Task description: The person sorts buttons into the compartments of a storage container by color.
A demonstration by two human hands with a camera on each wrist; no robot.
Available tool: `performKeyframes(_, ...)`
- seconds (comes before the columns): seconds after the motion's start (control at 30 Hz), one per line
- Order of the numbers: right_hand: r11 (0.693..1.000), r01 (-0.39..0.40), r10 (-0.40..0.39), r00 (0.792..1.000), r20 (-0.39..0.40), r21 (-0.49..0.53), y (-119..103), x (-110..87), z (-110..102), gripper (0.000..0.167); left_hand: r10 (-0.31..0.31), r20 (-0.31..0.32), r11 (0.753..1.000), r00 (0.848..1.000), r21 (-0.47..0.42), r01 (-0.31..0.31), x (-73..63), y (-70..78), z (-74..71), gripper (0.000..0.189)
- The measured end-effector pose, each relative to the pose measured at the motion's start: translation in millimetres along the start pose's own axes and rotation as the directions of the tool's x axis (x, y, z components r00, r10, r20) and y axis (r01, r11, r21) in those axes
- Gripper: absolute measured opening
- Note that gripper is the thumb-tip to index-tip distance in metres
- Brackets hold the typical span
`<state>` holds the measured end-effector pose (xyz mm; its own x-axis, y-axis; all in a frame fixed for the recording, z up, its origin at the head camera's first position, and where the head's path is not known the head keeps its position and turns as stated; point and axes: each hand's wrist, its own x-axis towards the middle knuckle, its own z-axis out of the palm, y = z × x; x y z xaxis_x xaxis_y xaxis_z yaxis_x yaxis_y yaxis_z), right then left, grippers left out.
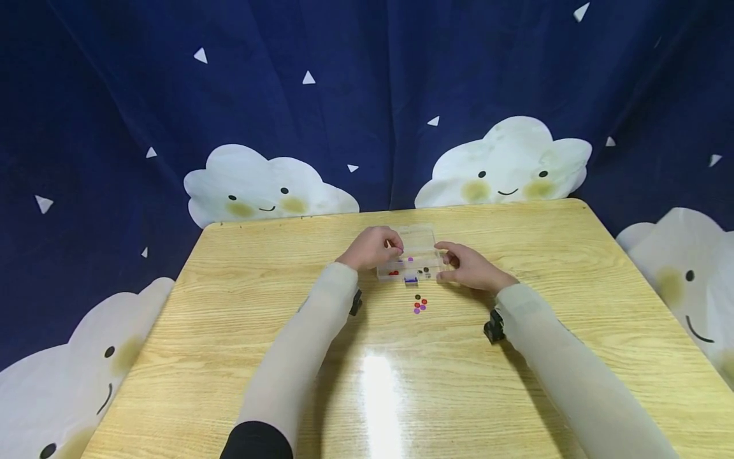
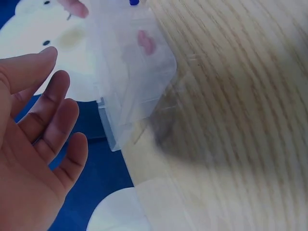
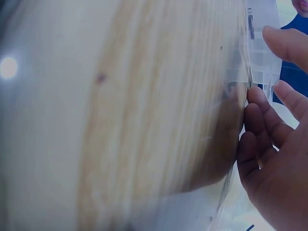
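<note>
A clear plastic compartment box (image 1: pixel 390 276) stands on the table with its lid (image 1: pixel 417 237) raised at the back. Small red pieces (image 1: pixel 394 273) lie in its left part, dark ones (image 1: pixel 426 269) further right, and a purple one (image 1: pixel 410 259) shows behind them. My left hand (image 1: pixel 369 247) is over the box's left half, thumb and forefinger together, with a tiny purple spot at their tips; the left wrist view hides what they pinch. At the right end my right hand (image 1: pixel 467 266) holds the box, thumb on the near side (image 3: pixel 284 43), fingers curled against its end.
Several small round pieces, red (image 1: pixel 424 301), purple (image 1: pixel 417 311) and dark (image 1: pixel 418 297), lie on the wooden table (image 1: pixel 275 274) before the box. A blue clasp (image 1: pixel 411 280) sits on the box's front. Behind the table hangs a dark blue curtain (image 1: pixel 367 76) with clouds.
</note>
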<state>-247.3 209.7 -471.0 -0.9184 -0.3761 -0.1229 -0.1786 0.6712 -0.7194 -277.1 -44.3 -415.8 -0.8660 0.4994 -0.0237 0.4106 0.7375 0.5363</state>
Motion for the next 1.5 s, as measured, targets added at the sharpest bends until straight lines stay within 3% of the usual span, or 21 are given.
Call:
performKeyframes(0.4, 1.000, 0.002, -0.002, 1.000, 0.002, -0.004, -1, -0.8, 0, 0.074, -0.008, -0.001, 1.000, 1.000, 0.006, 0.008, 7.9, -5.4, 9.8, 0.010)
performKeyframes(0.7, 1.000, -0.002, 0.002, 1.000, 0.007, 0.005, -1, -1.0, 0, 0.074, 0.027, -0.070, 0.998, 0.997, 0.052, -0.023, 11.4, -7.9, 16.1, 0.009)
performKeyframes(0.97, 1.000, -0.006, 0.006, 1.000, 0.003, -0.004, 0, -0.5, 0, 0.074, -0.020, -0.058, 0.996, 0.998, 0.089, 0.025, 12.6, -8.0, 19.6, 0.010)
performKeyframes(1.5, 1.000, -0.008, 0.008, 1.000, 0.004, -0.007, 1, 0.9, 0, 0.074, -0.033, -0.043, 0.994, 0.999, 0.100, 0.037, 11.2, -10.5, 22.4, 0.014)
